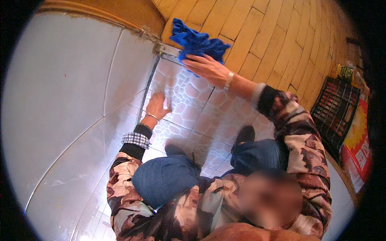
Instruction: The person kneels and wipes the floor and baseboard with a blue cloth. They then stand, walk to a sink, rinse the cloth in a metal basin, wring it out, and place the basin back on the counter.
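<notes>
My right hand (pixel 209 70) lies palm down on a crumpled blue cloth (pixel 197 40), its fingers over the cloth's near edge. The cloth straddles the border between the wood plank floor (pixel 256 36) and the stone-patterned floor tiles (pixel 181 99). My left hand (pixel 157 105) is low over the tiles close to the wall, thumb apart, with nothing visible in it. Its fingertips are blurred, so contact with the floor cannot be made out. A bracelet circles each wrist.
At left rises a pale tiled wall (pixel 66 78), ending at a brown wooden door frame (pixel 132 15). A threshold strip (pixel 169 49) begins at its corner. On the right stand a black plastic crate (pixel 334 111) and a red and yellow package (pixel 357 144). My bent knees (pixel 166 180) are below.
</notes>
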A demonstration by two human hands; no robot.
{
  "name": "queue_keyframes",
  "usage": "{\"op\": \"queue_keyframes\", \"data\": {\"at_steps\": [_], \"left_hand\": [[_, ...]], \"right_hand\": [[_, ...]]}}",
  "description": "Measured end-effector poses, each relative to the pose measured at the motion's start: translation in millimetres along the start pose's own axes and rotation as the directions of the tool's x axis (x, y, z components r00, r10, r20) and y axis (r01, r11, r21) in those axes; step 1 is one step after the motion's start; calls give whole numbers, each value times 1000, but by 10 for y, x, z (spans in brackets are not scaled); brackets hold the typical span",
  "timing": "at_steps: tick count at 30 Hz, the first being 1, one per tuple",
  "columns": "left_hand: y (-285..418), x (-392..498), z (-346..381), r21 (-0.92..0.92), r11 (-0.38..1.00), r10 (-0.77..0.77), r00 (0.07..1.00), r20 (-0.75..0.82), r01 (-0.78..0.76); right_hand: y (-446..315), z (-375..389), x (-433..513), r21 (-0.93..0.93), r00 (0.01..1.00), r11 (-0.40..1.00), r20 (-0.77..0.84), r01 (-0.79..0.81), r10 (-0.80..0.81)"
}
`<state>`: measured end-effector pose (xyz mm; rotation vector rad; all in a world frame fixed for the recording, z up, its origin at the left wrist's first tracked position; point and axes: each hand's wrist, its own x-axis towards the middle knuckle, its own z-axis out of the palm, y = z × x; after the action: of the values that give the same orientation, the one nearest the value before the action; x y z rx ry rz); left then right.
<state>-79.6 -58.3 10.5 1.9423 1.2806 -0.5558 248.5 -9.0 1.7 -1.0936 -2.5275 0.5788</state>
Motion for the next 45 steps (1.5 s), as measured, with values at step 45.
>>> {"op": "queue_keyframes", "data": {"at_steps": [45], "left_hand": [[731, 326, -734, -89, 910, 214, 642, -737, -405]], "right_hand": [[-284, -302, 153, 75, 973, 974, 110, -213, 205]]}}
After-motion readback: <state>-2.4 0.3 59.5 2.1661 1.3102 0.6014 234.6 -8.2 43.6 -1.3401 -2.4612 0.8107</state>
